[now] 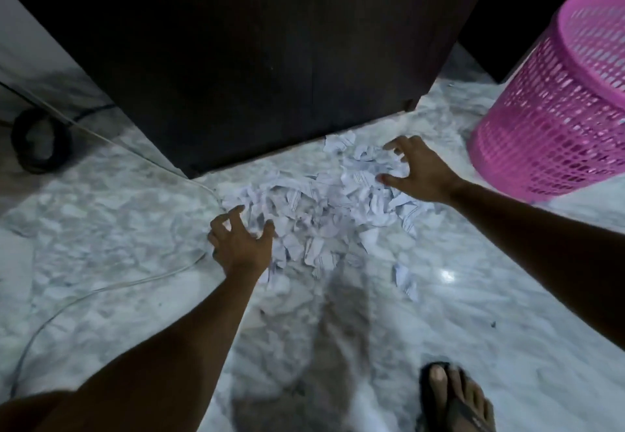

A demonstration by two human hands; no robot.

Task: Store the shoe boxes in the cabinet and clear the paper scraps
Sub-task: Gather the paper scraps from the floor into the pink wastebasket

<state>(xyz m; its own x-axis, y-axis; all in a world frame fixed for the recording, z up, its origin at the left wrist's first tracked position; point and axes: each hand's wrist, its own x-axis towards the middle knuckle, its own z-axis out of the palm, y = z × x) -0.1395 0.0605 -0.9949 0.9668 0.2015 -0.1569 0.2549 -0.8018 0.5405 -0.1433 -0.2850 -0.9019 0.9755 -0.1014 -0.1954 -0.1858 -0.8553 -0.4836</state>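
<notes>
- Torn white paper scraps (324, 208) lay heaped on glossy marbled floor (111, 215), against the dark cabinet (257, 59) base.
- Left hand (241, 245) and right hand (417, 173) were both splayed, clawed, empty.
- Pink mesh basket (554, 114) sat tilted nearby.

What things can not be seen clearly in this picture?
- Pink basket, head view: its inside is cut off by the right edge, so its contents cannot be told.
- Dark cabinet: only a dim closed face shows; shoe boxes are not visible.
- Paper scraps: the printing is too small and blurred to read.
- Left hand and right hand: spread fingers hide the scraps beneath.
</notes>
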